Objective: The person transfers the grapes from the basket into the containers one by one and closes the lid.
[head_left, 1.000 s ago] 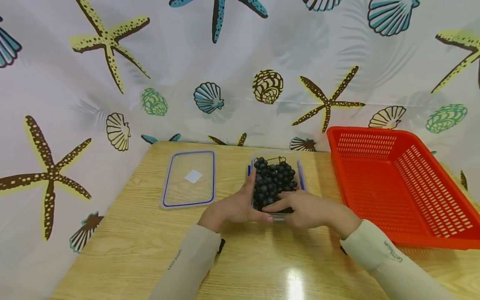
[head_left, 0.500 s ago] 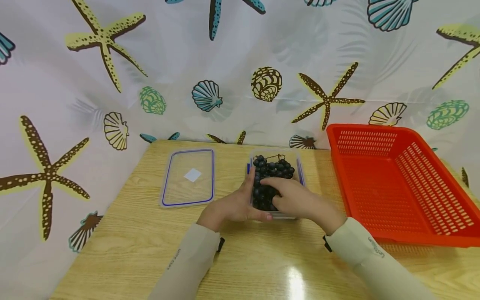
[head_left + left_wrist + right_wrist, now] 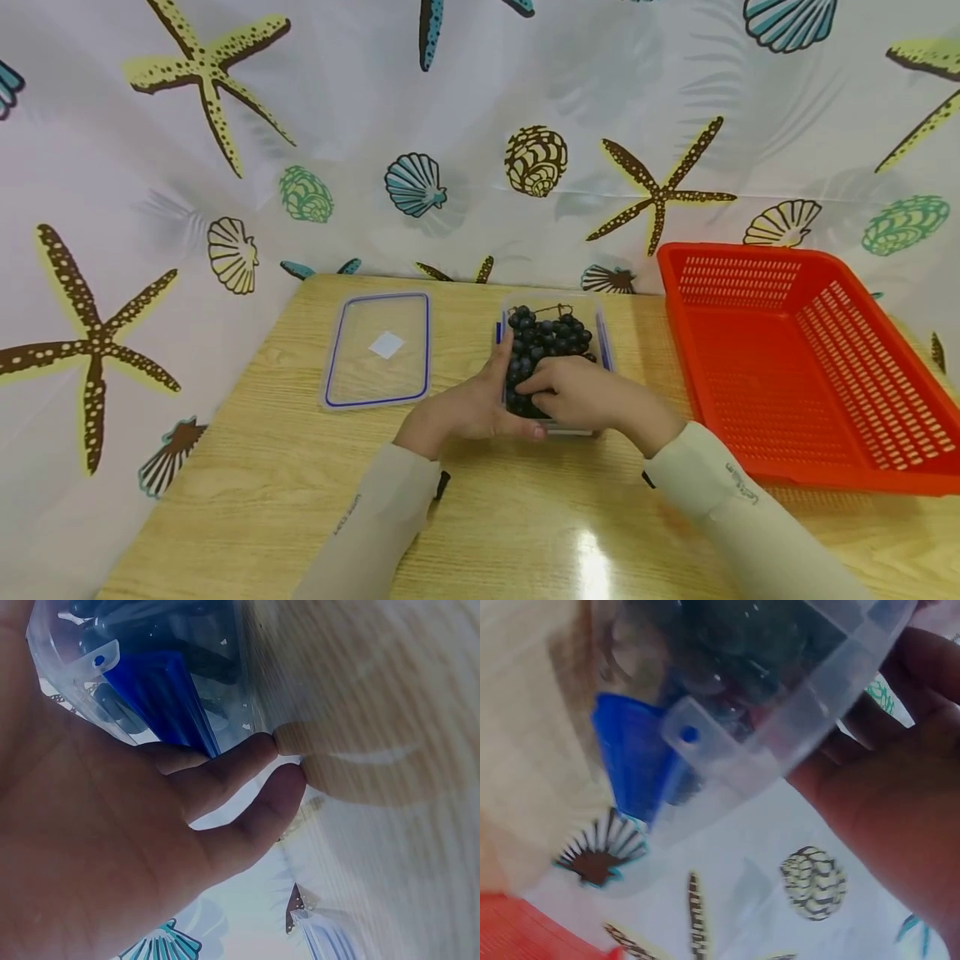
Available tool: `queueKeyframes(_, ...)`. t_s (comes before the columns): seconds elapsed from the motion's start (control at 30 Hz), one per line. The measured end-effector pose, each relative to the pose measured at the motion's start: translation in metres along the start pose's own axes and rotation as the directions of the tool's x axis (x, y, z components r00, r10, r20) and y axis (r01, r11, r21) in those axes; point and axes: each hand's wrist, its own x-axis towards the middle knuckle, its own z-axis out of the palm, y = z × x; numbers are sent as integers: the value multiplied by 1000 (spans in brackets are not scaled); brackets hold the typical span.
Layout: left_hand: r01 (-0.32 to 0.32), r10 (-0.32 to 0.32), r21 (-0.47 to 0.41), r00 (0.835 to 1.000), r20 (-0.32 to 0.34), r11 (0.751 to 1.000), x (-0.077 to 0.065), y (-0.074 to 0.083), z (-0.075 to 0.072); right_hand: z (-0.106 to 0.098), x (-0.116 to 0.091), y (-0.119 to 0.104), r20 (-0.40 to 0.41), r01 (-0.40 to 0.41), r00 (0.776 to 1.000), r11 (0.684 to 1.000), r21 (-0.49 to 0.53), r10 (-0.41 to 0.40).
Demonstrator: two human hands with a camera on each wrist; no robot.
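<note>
A bunch of dark grapes [image 3: 554,337] fills a clear plastic container [image 3: 609,346] with blue side clips near the table's back edge. My left hand [image 3: 474,408] rests against the container's left side and front corner, thumb apart from the extended fingers. In the left wrist view, fingertips touch the table beside a blue clip [image 3: 161,697]. My right hand [image 3: 577,392] reaches over the front rim, index finger and thumb curled at the front grapes and covering some of them. In the right wrist view, the container wall hides the fingertips.
A clear lid [image 3: 378,367] with a blue seal and a white label lies on the table [image 3: 292,467] to the left. At the right stands a red perforated basket [image 3: 678,350]. Behind the table hangs a cloth [image 3: 480,100] printed with shells and starfish.
My right hand has moved from the front right of the grapes up and left, then slightly down, with thumb and index finger drawing closer. The left hand stays on the container.
</note>
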Motion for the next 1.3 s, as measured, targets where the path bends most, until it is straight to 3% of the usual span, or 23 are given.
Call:
queueKeyframes(0.2, 2, -2, -9, 1000, -2, 1000, -1, 1, 0, 4, 6, -10, 18, -25, 999, 989, -145, 28)
queueKeyframes(0.5, -22, 22, -10, 1000, 21, 1000, 0, 2, -3, 7, 1, -9, -78, -144, 988, 983, -113, 135)
queueKeyframes(0.6, -22, 22, 5, 999, 32, 1000, -2, 3, -6, 4, 1, -16, -167, -184, 972, 978, -100, 166)
queueKeyframes(0.73, -36, 35, 22, 999, 35, 999, -10, 1, -19, 6, 6, -29, -339, -177, 922, 983, 51, 184)
queueKeyframes(0.83, -28, 27, 44, 1000, 13, 999, -19, -5, -35, 13, 15, -47, -424, -85, 886, 965, 247, 187)
queueKeyframes(0.9, -19, 20, 75, 1000, -22, 997, -25, -11, -47, 19, 24, -60, -442, -17, 878, 936, 353, 182)
queueKeyframes(0.97, -2, 12, 116, 997, -80, 993, -31, -18, -59, 27, 35, -72, -428, 25, 885, 900, 435, 182)
queueKeyframes(1.03, 7, 20, 160, 986, -166, 987, -36, -25, -70, 34, 47, -82, -411, 44, 894, 878, 477, 179)
queueKeyframes(1.13, 35, 20, 174, 953, -303, 984, -42, -37, -86, 45, 66, -93, -377, 67, 907, 821, 567, 186)
queueKeyframes(1.2, 77, -13, 155, 927, -376, 985, -48, -46, -95, 52, 78, -98, -365, 74, 910, 791, 608, 196)
queueKeyframes(1.3, 164, -99, 116, 898, -429, 980, -57, -59, -106, 60, 97, -102, -343, 53, 906, 737, 674, 249)
